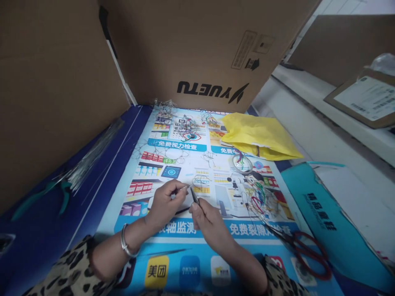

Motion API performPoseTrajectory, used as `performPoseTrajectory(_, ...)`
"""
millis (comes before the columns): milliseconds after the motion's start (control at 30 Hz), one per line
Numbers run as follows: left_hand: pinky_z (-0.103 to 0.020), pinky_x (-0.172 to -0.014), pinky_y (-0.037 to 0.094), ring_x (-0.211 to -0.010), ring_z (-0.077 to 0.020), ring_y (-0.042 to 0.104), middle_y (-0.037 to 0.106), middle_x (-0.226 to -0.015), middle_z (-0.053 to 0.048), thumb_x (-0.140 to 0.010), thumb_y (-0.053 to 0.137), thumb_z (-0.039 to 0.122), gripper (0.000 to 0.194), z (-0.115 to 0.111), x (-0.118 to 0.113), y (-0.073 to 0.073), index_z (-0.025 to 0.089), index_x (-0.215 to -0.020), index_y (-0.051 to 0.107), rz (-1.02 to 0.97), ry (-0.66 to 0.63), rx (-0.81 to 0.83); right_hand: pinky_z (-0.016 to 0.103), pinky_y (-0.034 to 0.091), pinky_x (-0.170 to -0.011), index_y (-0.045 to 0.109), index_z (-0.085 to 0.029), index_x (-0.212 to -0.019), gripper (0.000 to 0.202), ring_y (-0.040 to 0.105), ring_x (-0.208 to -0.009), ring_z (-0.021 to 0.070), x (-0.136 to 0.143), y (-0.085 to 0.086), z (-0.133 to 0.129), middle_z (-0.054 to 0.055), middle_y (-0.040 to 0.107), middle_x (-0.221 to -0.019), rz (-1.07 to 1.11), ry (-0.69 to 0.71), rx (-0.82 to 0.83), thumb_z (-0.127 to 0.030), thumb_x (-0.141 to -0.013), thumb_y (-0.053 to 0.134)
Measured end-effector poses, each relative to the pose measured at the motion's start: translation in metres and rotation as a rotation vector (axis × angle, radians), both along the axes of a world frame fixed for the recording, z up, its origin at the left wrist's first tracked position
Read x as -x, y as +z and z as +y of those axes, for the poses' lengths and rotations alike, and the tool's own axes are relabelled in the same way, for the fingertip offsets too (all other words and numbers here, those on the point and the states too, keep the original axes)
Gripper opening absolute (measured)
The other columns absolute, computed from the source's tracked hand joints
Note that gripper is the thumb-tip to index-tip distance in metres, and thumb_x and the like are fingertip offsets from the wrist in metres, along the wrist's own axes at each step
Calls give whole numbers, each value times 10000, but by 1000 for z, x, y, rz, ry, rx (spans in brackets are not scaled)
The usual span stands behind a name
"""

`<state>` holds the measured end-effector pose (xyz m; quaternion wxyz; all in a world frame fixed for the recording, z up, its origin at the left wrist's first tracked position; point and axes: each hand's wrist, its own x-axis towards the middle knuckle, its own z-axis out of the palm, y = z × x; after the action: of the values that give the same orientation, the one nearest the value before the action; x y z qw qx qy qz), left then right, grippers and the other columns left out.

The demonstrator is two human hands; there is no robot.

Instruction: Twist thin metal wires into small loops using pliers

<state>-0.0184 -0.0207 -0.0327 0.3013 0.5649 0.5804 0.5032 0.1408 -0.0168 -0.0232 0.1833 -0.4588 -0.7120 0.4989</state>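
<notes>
Near the centre of the head view, my left hand [168, 200] pinches a thin wire piece [185, 188] between thumb and fingertips. My right hand [207, 220] is wrapped round dark metal tweezers [194, 195], whose tips point up and left at the wire, close by my left fingertips. Whether the tips touch the wire is too small to tell. Just beyond my hands, a loose loop of thin wire [202, 181] lies on the printed sheet [185, 242]. A second slim dark tool [168, 252] rests on the sheet below my left hand.
Red-handled scissors [311, 255] lie at the right, beside tangled coloured wires [257, 199]. A yellow bag [262, 133] and a tape roll [242, 163] sit behind. Green-handled pliers [64, 197] and a wire bundle [95, 156] are at left. A cardboard box [191, 49] stands behind; a teal box [327, 213] is right.
</notes>
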Motion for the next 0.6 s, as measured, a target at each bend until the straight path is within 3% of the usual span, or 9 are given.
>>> performPoseTrajectory(600,-236,-635,443,-672,-122,550,594,-699,0,-791,489,149,105,-1,0,-3,161,-735,576,27,-1,-27,246,371,-548,442,-201,-773,391,510,-557,129,7,-6,-3,-12,521,-583,-11,-26,-26,-513,-917,255)
